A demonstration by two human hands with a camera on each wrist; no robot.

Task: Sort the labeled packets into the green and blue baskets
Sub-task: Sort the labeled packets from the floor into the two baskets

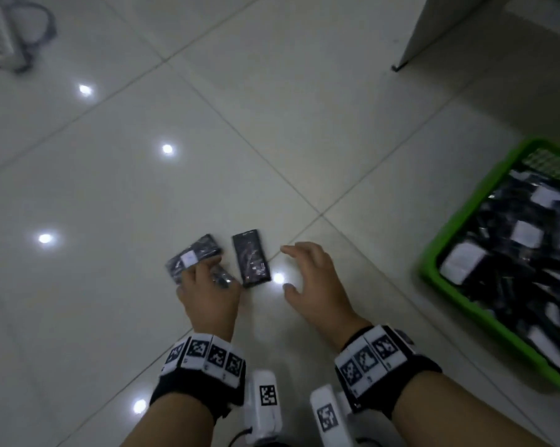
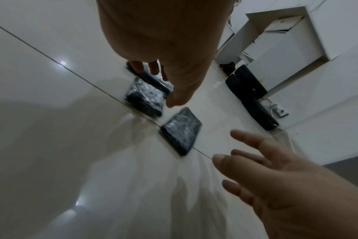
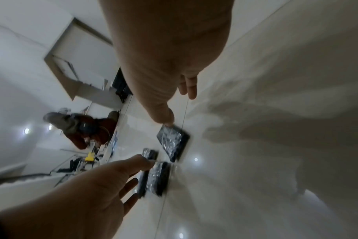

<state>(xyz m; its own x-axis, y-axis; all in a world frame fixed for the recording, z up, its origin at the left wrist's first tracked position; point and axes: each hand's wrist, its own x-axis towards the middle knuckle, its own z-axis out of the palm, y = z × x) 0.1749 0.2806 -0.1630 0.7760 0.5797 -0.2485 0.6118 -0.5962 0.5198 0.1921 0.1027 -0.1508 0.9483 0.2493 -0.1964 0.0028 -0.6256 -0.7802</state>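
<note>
Pale glossy floor tiles [image 1: 272, 140] throw back spots of ceiling light, and a green basket [image 1: 459, 221] heaped with dark, white-labelled packets sits at the right edge of the head view. In that view the left hand [image 1: 207, 291] reaches down onto two black packets lying together, one showing a white label [image 1: 188, 259]; its fingers touch them, though whether they grip I cannot tell. A third packet [image 1: 251, 258] lies just beside them, label hidden. The right hand [image 1: 314, 279] hovers near it, fingers spread and holding nothing.

The left wrist view adds what the head camera misses: the left fingers [image 2: 137, 66] extended onto the far packet, the thumb [image 2: 178, 97] beside the nearer one, white cabinets against the wall.

From the right wrist, the right thumb [image 3: 164, 116] appears just above the lone packet's corner, and another person [image 3: 86, 129] crouches far across the room.
</note>
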